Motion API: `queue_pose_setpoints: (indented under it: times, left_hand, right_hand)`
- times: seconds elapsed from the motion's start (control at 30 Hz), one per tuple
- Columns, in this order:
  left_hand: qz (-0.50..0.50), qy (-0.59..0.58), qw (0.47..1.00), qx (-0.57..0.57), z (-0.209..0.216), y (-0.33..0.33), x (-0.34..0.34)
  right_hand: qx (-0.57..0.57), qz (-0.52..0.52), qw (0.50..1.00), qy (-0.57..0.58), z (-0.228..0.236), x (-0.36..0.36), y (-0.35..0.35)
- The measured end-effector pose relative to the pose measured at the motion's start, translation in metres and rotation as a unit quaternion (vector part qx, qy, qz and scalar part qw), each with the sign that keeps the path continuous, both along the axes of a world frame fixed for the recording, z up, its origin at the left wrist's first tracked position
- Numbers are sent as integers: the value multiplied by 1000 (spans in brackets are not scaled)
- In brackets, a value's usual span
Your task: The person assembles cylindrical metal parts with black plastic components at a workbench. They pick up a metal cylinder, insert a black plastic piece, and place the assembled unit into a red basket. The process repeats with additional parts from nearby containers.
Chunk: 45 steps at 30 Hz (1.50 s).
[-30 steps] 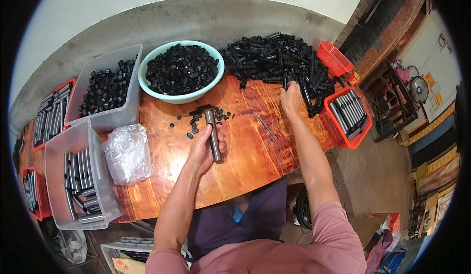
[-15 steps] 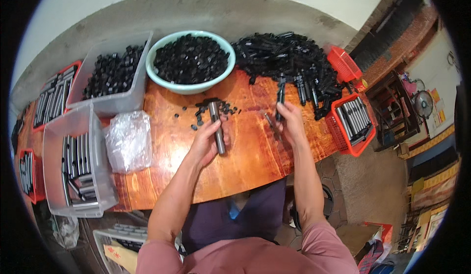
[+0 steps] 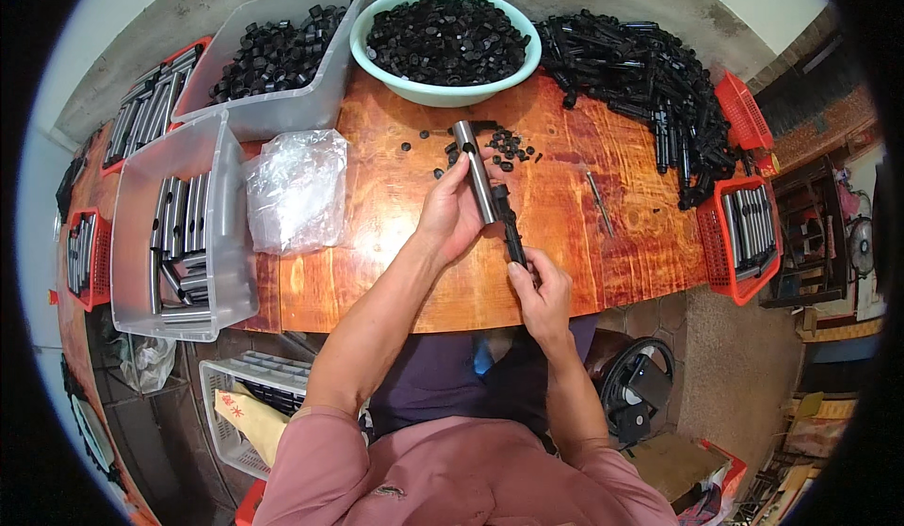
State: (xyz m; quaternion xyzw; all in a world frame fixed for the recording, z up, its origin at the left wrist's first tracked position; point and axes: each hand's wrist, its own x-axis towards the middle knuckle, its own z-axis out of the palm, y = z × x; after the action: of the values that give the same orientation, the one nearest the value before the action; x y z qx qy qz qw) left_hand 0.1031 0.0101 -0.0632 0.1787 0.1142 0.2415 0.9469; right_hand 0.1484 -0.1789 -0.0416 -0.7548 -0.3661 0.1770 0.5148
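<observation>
Over the middle of the wooden table, my left hand point(image 3: 451, 208) is wrapped round a grey metal tube point(image 3: 478, 179) with a hole in its side. The tube leans, its lower end toward me. My right hand point(image 3: 540, 291) grips a black rod-shaped part point(image 3: 511, 234) by its near end. The far end of that part is right by the tube's lower end; whether it has entered the tube, I cannot tell. Beyond the tube lie small black caps point(image 3: 508, 145), loose on the table. To the right rests a thin metal rod point(image 3: 599, 204).
A pale green basin point(image 3: 446, 97) of black caps stands at the back, beside a heap of black rod parts point(image 3: 650, 83). Clear plastic bins point(image 3: 240, 286) and a crumpled plastic bag point(image 3: 297, 192) are on the left. Red baskets point(image 3: 744, 281) of metal tubes sit at both sides.
My right hand has come from the back right to the tube's lower end, bringing the black part. The thin metal rod that was by this hand now lies on the table. The view has shifted.
</observation>
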Motion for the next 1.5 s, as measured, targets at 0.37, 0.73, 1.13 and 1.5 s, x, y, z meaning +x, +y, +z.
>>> queue_pose_setpoints:
  times: [0.37,0.73,1.13,1.5]
  left_hand:
    - [58,-56,996,-42,-11,15,-1]
    - [71,-77,993,-47,-1,12,-2]
    - [47,-68,996,-13,2,7,-3]
    - [25,-69,997,10,1,-3,-1]
  right_hand:
    - [11,16,993,-120,-13,-7,-5]
    - [-5,17,995,-99,-7,-7,-2]
    - [-21,-1,996,-89,-6,-11,9]
    - [-18,-22,994,-104,-12,-12,11]
